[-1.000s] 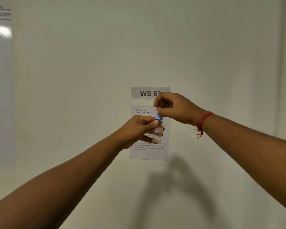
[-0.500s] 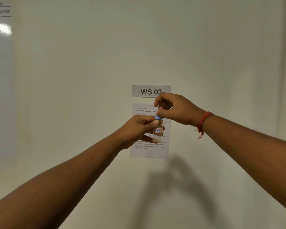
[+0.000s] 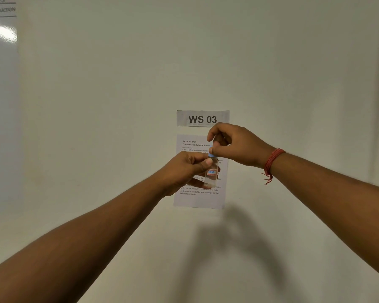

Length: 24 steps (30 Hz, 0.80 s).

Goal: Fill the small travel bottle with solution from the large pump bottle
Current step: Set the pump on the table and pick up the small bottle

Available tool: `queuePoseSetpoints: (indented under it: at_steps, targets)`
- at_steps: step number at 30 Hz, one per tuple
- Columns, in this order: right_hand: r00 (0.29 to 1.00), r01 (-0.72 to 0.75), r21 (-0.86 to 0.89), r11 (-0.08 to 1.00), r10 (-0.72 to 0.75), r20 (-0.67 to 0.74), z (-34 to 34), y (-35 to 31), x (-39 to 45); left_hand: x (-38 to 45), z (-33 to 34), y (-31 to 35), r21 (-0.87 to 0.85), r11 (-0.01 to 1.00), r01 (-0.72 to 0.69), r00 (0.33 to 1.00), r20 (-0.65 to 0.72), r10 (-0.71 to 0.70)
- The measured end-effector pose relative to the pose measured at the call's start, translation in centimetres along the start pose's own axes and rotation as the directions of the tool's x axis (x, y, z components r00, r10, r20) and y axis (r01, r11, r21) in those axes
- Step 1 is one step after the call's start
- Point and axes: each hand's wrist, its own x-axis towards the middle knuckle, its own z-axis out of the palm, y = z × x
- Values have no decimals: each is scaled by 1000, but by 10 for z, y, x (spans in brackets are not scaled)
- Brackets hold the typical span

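Observation:
I hold both arms out in front of a white wall. My left hand (image 3: 184, 169) grips a small clear travel bottle (image 3: 211, 173) with a red and blue label, held upright. Thumb and fingers of my right hand (image 3: 234, 145) pinch the bottle's blue cap (image 3: 211, 152) from above. The cap sits at the bottle's neck. The large pump bottle is not in view.
A "WS 03" sign (image 3: 202, 118) and a printed task sheet (image 3: 199, 197) are stuck on the wall right behind the hands. A glossy whiteboard (image 3: 0, 106) hangs at the far left. A red thread band (image 3: 271, 165) circles my right wrist.
My right fingers have shifted around the blue cap, with the index finger lifting higher. The bottle and my left hand have stayed in place; the view tilted up slightly.

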Motion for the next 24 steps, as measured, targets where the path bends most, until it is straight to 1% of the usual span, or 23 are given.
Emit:
queuePoseSetpoints:
  at_steps: [5, 12, 20, 24]
  targets:
    - [999, -7, 24, 1000, 6, 40, -1, -1, 2, 1, -1, -2, 14, 1000, 6, 1000, -12, -6]
    - [1000, -5, -12, 1000, 5, -8, 5, 5, 1, 2, -2, -4, 14, 1000, 6, 1000, -7, -6]
    - [1000, -14, 19, 1000, 14, 21, 7, 3, 1, 3, -2, -8, 29, 1000, 13, 1000, -18, -12]
    - [1000, 23, 48, 999, -22, -14, 6, 2, 0, 5, -2, -12, 41, 999, 15, 999, -32, -14]
